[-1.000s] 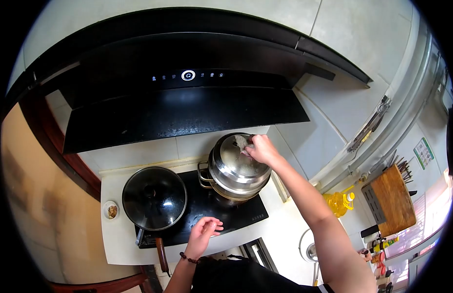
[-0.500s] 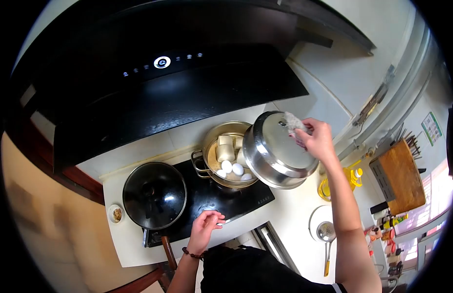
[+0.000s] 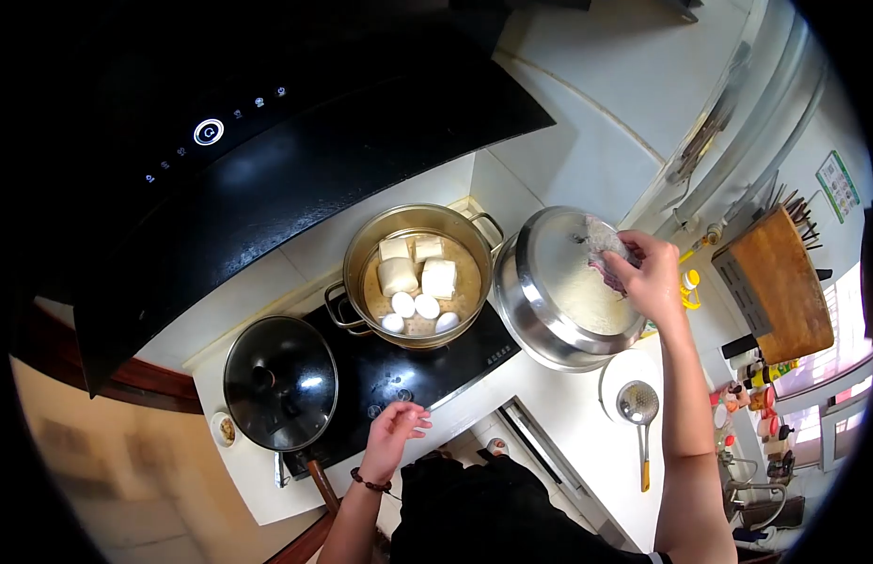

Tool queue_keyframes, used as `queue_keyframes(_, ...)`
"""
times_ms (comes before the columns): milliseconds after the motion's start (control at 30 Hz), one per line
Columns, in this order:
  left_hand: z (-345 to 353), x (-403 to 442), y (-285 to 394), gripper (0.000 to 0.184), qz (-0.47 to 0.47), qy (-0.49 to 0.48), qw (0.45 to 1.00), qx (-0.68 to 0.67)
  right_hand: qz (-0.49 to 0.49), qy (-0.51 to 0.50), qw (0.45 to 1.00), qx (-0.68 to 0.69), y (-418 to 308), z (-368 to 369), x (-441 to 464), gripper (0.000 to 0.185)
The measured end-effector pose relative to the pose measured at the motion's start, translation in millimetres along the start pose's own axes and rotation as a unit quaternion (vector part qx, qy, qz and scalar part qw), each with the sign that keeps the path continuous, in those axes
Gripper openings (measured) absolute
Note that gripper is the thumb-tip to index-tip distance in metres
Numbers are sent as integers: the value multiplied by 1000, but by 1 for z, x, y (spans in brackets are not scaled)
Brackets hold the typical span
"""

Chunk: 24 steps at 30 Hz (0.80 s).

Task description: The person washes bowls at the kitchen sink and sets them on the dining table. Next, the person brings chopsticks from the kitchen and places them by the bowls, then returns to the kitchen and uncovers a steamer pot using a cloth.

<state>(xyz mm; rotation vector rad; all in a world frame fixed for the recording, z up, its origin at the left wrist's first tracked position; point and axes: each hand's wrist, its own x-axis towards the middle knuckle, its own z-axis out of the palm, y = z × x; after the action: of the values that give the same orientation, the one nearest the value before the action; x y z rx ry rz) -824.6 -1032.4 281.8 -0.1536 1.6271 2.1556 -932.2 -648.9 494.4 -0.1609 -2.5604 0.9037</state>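
My right hand [image 3: 652, 273] grips a domed steel pot lid [image 3: 540, 282] at its top through a crumpled grey cloth [image 3: 605, 246]. The lid is tilted over the counter, right of the steamer pot [image 3: 352, 240]. That pot stands uncovered on the cooktop [image 3: 446, 374], with several white steamed buns [image 3: 398, 277] and several white eggs [image 3: 427, 305] inside. My left hand [image 3: 391, 440], a beaded bracelet at its wrist, hovers near the cooktop's front edge. Its fingers are loosely bent and apart, holding nothing.
A black-lidded pan [image 3: 281, 385] sits left of the pot, beside a small bowl [image 3: 223, 430]. A skimmer [image 3: 637, 404] rests on a white plate [image 3: 613, 387] at right. The range hood [image 3: 295, 188] overhangs the back; an oil bottle [image 3: 690, 289] stands beyond my right hand.
The lid has moved right, away from the pot, so the buns and eggs show fully. My left hand stays about where it was. The view has shifted and turned slightly.
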Motion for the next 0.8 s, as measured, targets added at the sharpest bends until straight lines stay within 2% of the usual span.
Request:
queue_keyframes(300, -6, 1, -21, 19, -62, 28, 997, 25, -28, 38, 999, 21, 23, 12, -5, 31)
queue_keyframes(400, -5, 2, -22, 20, -77, 29, 996, 29, 14, 19, 999, 43, 25, 12, -10, 30)
queue_keyframes(533, -16, 15, -39, 20, -76, 49, 992, 88, -39, 52, 998, 23, 34, 15, -17, 28)
queue_keyframes(667, -26, 26, -49, 19, -92, 59, 990, 92, -17, 42, 999, 26, 31, 14, -18, 27)
queue_keyframes(800, -22, 29, -49, 20, -82, 52, 992, 85, -55, 42, 997, 18, 14, 15, -9, 27)
